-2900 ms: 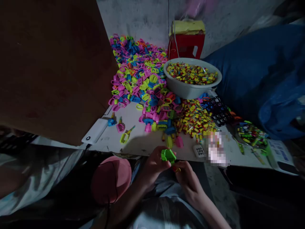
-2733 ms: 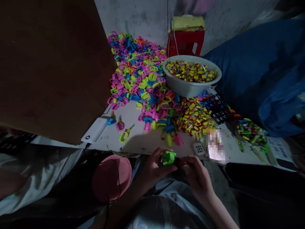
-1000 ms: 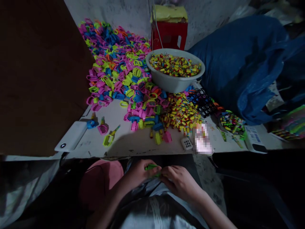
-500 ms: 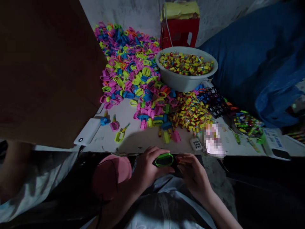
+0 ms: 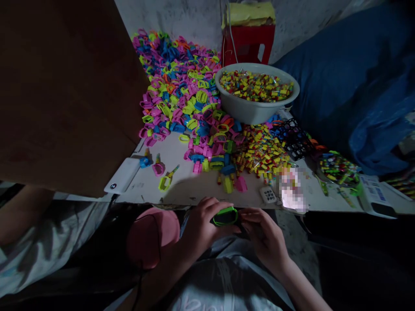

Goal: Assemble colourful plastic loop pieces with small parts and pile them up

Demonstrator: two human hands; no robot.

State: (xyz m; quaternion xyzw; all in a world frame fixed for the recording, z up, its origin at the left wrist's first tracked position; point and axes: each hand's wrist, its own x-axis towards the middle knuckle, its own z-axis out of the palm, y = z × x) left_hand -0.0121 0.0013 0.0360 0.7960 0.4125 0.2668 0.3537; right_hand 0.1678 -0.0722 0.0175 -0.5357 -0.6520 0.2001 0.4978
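My left hand point(image 5: 202, 224) is wrapped round a small green plastic loop piece point(image 5: 225, 215), held just below the near edge of the white table point(image 5: 184, 190). My right hand point(image 5: 264, 233) is closed at the piece's right end, its fingertips pinched against it; whether they hold anything else is hidden in the dark. A big heap of pink, blue, green and yellow plastic loops point(image 5: 181, 99) covers the far part of the table. A grey bowl point(image 5: 256, 113) full of small yellow and red pieces stands behind a loose pile of the same pieces point(image 5: 264, 155).
A brown board point(image 5: 61, 90) rises at the left. A white power bank point(image 5: 122, 175) and three finished pieces point(image 5: 158, 168) lie near it. A black mesh basket point(image 5: 293, 140), a blue sack point(image 5: 350, 95), a red stool point(image 5: 248, 43) and a pink cap point(image 5: 152, 235) are around.
Both hands came up from my lap to the table edge with the green piece, which has turned so its loop faces up. The view has swung back to the left.
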